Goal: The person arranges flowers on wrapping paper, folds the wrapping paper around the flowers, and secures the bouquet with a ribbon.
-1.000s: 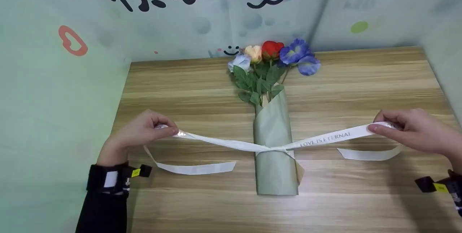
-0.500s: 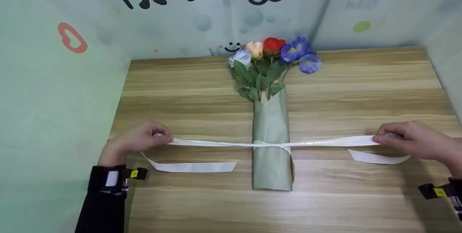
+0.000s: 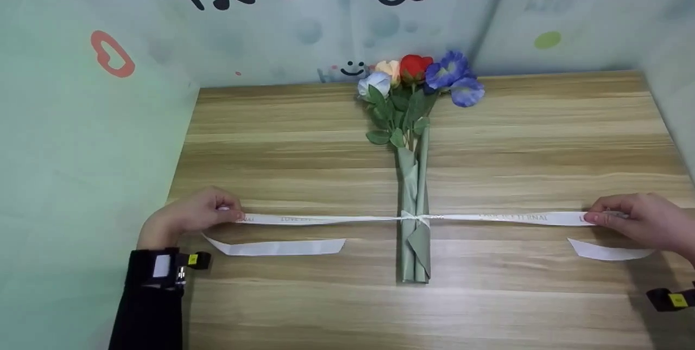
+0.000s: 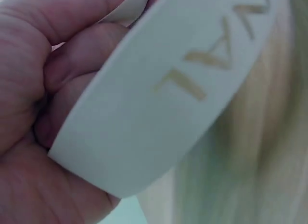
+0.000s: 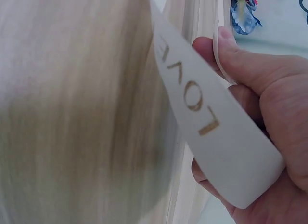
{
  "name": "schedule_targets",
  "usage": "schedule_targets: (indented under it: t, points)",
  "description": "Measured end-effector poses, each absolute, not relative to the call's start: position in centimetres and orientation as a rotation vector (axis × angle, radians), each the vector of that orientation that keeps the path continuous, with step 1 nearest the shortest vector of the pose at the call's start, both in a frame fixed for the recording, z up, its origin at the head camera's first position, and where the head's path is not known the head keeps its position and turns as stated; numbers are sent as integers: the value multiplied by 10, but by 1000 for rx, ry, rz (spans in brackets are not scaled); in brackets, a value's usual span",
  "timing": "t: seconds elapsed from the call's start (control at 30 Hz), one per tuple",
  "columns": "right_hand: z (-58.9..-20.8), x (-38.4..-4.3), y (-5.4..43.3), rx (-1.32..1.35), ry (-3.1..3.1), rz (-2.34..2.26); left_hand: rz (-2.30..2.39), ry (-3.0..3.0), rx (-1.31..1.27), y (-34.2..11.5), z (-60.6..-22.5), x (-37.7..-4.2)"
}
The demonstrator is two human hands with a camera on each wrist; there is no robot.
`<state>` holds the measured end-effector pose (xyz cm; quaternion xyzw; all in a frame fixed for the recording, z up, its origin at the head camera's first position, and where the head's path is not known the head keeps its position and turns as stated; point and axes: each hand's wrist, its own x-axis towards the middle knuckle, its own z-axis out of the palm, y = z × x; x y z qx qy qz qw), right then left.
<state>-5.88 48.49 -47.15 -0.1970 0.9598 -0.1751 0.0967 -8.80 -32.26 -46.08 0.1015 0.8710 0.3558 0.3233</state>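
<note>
A white ribbon with gold lettering runs nearly straight across the table, knotted around the middle of a wrapped bouquet. My left hand pinches the ribbon's left part between thumb and fingers. On the far right my right hand pinches the other part the same way. Both loose tails hang below the hands and lie near the table. Green paper is drawn in narrow at the knot, with leaves and red, peach, pale blue and purple flowers above it. Lettered ribbon loops over the palm in the right wrist view.
The bouquet lies on a wood-grain table. A pale printed backdrop rises behind the table and on both sides, touching its back edge near the flower heads. The left wrist carries a black strap with a small camera.
Both hands have moved outward and down, pulling the ribbon straight. The knot has tightened, and the paper wrap has bunched from a broad sleeve into a narrow bundle.
</note>
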Motion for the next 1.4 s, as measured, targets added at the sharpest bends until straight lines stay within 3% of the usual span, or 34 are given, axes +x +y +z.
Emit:
schedule_targets:
  t: [0.87,1.17,1.4]
  points:
    - [-482,-53,527,-537,2831,-690,1013,2261,214,-345,-465,-87]
    - [-467,-54,501,-478,2773,-441,1000,2296,184,-337,-461,-94]
    - [-440,-66,457,-450,2714,-379,768,2516,344,-286,-443,-98]
